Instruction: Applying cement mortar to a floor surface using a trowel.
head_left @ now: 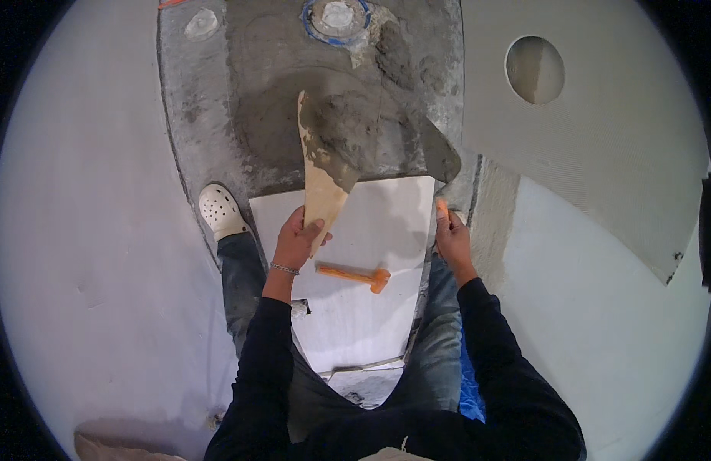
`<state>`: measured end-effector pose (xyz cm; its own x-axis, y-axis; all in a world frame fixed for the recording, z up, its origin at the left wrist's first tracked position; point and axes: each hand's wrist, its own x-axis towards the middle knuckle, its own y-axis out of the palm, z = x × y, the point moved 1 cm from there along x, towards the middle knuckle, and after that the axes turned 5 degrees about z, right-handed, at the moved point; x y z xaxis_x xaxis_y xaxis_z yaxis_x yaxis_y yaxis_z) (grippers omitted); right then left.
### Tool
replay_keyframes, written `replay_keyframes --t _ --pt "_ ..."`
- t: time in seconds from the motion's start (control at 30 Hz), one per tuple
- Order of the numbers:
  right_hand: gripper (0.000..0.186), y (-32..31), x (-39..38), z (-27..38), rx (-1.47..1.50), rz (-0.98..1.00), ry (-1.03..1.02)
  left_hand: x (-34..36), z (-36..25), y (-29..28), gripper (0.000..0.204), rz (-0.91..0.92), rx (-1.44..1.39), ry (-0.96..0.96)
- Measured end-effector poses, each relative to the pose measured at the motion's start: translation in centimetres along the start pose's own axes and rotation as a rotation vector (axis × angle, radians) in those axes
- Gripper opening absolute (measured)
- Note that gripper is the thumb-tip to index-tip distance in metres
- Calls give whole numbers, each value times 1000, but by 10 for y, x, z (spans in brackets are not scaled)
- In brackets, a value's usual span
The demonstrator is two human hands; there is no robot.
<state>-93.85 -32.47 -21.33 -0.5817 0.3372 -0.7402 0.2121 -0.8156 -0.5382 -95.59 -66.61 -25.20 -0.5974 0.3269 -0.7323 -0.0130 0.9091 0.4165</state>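
The left hand [298, 238] is closed around the near end of a pale board [321, 200], thumb on top. The board slants away across the far edge of a white tile [355, 326], and its far half is smeared with grey mortar. The right hand [453, 240] is wrapped around the orange handle of a trowel [441, 157], just beside the right edge of the tile. The trowel's grey blade points away, near the tile's far right corner.

An orange mallet [355, 276] lies on the tile, its head toward the right edge and its handle toward the left. Wet mortar [271, 115] covers the floor [188, 84] beyond the tile's far edge; farther off, a blue ring [308, 29] surrounds a white disc [338, 14]. A white clog [221, 211] stands near the tile's far left corner.
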Motion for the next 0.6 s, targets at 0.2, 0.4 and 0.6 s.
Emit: replay_keyframes --t 0.2,0.4,0.6 --pt "40 22 -53 41 -330 177 -375 -9 -14 3 34 -31 52 -57" --pt "44 53 33 33 -619 119 -366 -4 -13 -8 41 48 72 -121" --pt "54 78 70 28 -361 -182 -240 -1 -26 -2 41 88 113 16"
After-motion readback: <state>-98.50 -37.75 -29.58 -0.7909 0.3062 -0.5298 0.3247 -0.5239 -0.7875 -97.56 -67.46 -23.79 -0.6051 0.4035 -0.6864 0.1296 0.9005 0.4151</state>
